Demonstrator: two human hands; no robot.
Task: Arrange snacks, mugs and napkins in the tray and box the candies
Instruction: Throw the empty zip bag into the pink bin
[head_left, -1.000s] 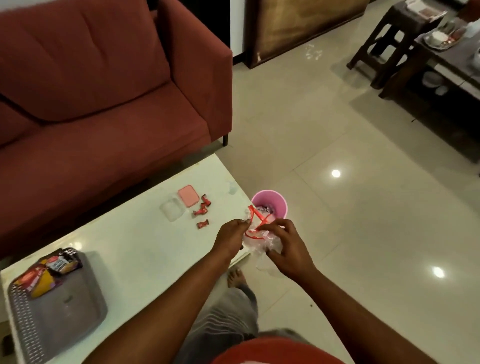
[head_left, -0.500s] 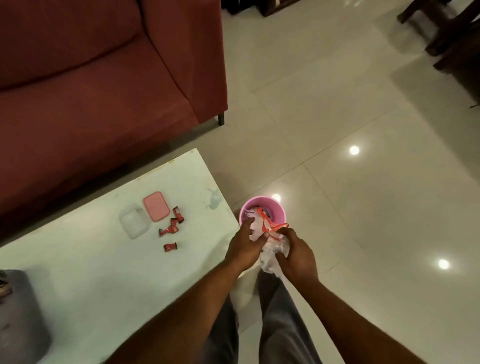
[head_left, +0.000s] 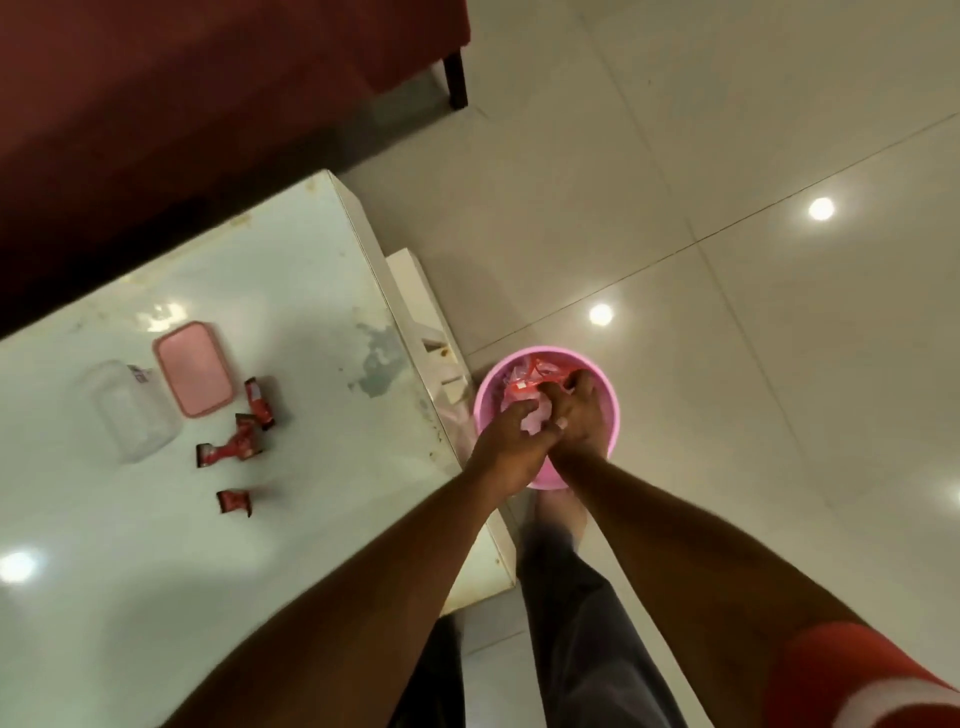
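My left hand (head_left: 511, 449) and my right hand (head_left: 576, 415) are both inside a pink bin (head_left: 612, 415) on the floor, pressed onto a crumpled clear plastic bag with red print (head_left: 532, 410). Both hands grip the bag. On the white table (head_left: 322, 301) lie several red-wrapped candies (head_left: 236, 447), one apart from the rest (head_left: 235, 502). Beside them sit a clear plastic box (head_left: 127, 410) and its pink lid (head_left: 193, 368), both off to the left of my hands.
A dark red sofa (head_left: 208, 78) runs along the far side of the table, its leg (head_left: 456, 78) on the glossy tiled floor (head_left: 727, 260). My legs in grey trousers (head_left: 582, 623) stand between the table's end and the bin.
The view has tilted down and closer. My hands have carried the plastic bag from above the table's edge down into the pink bin. The tray at the left has left the view.
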